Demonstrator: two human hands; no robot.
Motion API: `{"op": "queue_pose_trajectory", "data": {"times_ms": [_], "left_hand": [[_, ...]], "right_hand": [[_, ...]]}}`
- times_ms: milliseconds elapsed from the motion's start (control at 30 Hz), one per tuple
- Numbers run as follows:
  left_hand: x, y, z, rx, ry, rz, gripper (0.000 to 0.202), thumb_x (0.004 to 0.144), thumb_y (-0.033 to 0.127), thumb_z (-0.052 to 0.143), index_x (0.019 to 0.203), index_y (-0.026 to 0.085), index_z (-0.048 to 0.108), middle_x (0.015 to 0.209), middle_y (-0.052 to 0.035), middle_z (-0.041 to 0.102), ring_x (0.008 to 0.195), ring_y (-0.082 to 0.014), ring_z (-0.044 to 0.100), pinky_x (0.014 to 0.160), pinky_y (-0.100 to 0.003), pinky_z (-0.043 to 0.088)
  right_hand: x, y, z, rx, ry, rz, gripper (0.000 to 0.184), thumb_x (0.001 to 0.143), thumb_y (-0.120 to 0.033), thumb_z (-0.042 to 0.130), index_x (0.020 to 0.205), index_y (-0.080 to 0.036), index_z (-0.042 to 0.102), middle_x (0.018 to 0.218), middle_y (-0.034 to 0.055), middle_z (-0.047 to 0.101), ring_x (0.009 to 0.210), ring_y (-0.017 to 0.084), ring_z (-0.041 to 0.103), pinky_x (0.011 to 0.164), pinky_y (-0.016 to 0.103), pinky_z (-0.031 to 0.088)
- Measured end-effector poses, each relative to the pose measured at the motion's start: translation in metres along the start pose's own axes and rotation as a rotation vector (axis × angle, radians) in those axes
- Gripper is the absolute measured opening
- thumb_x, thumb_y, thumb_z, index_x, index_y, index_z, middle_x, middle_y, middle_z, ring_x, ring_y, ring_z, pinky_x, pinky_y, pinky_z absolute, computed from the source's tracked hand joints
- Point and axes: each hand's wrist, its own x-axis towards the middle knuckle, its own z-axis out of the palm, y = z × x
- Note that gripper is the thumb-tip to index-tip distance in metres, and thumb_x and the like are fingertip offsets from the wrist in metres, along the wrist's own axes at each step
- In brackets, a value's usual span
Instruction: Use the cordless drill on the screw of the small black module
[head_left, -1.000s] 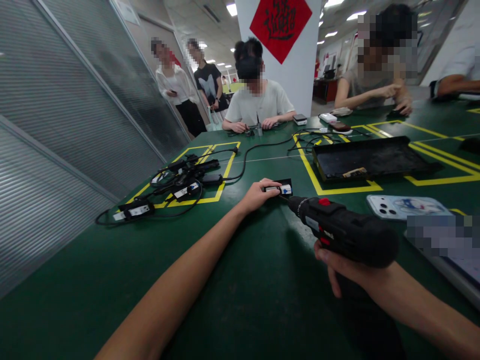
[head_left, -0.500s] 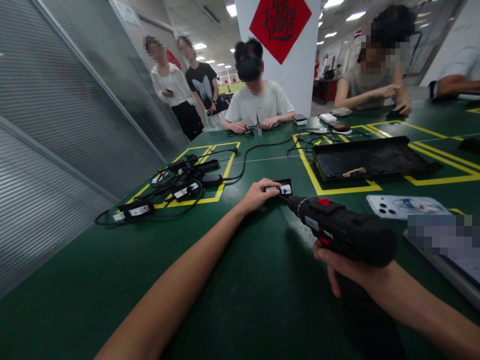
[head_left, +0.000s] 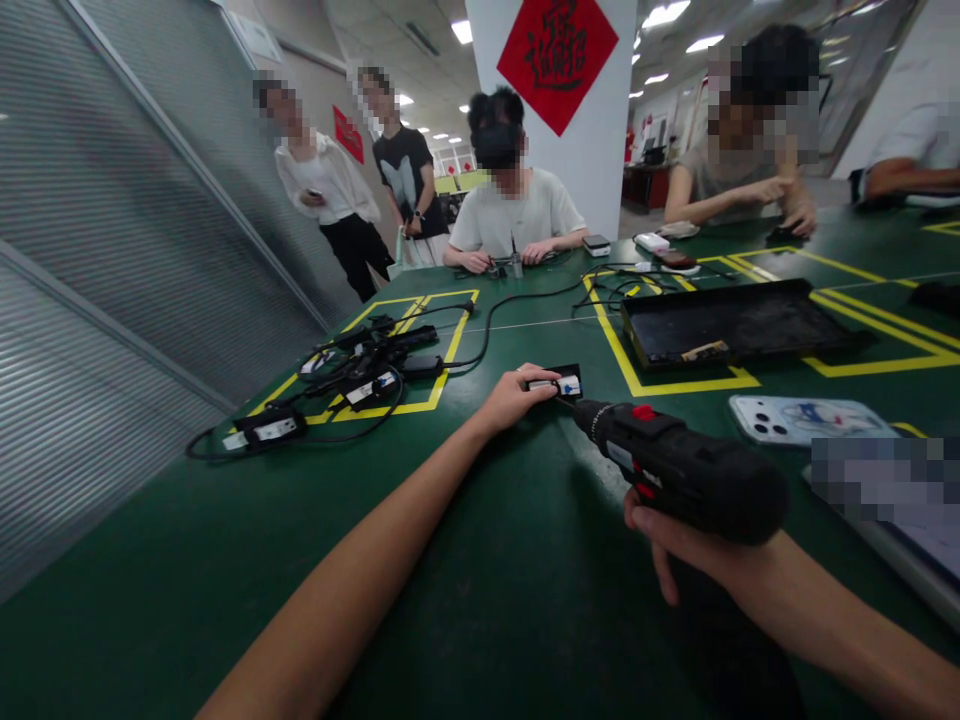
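Clasping black drill [head_left: 682, 465] in right hand [head_left: 705, 540], holding small black-and-white part [head_left: 571, 384] under left hand [head_left: 516, 397], between ten and eleven o'clock from right hand

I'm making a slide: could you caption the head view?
Drill in the right grip points at a small part under the left grip on a green table.

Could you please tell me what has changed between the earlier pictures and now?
The standing person in white has moved left in the picture, and the person in black slightly left too, widening the gap. Nothing was taken up or let go: the left hand still holds the small part, and the right hand the drill.
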Motion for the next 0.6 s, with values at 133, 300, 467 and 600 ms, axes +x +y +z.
{"op": "queue_pose_trajectory", "data": {"times_ms": [133,300,467,600], "left_hand": [[-0.0008,-0.0020,0.0006,-0.009,0.000,0.013,0.031,0.079,0.034,0.062,0.106,0.021,0.069,0.108,-0.0058,0.062,0.103,-0.0201,0.056,0.094,-0.033,0.040],[-0.0014,-0.0026,0.0008,-0.010,0.001,0.020,0.031,0.079,0.034,0.061,0.106,0.020,0.069,0.107,-0.0062,0.063,0.101,-0.0203,0.056,0.092,-0.033,0.041],[-0.0007,-0.0021,0.0005,-0.007,-0.001,0.020,0.031,0.079,0.035,0.061,0.106,0.021,0.069,0.107,-0.0062,0.063,0.102,-0.0209,0.056,0.092,-0.034,0.040],[-0.0004,-0.0023,0.0005,-0.006,-0.002,0.018,0.031,0.079,0.034,0.061,0.106,0.020,0.069,0.108,-0.0061,0.063,0.102,-0.0208,0.056,0.093,-0.034,0.040]], "right_hand": [[-0.0007,-0.0005,-0.0004,0.044,0.010,-0.041,0.035,0.083,-0.048,0.056,0.104,-0.020,0.060,0.064,0.0005,0.062,0.057,0.018,0.063,0.061,0.033,0.050],[-0.0004,-0.0005,-0.0006,0.057,0.014,-0.028,0.036,0.082,-0.046,0.058,0.104,-0.018,0.059,0.064,0.0004,0.063,0.056,0.017,0.062,0.061,0.032,0.049],[0.0005,-0.0008,-0.0007,0.025,-0.002,0.006,0.031,0.085,-0.046,0.054,0.098,-0.018,0.059,0.064,0.0003,0.063,0.056,0.016,0.062,0.063,0.033,0.049],[-0.0002,-0.0028,-0.0007,0.021,0.015,-0.005,0.030,0.083,-0.044,0.056,0.101,-0.019,0.060,0.062,0.0002,0.062,0.056,0.017,0.062,0.061,0.033,0.049]]}}
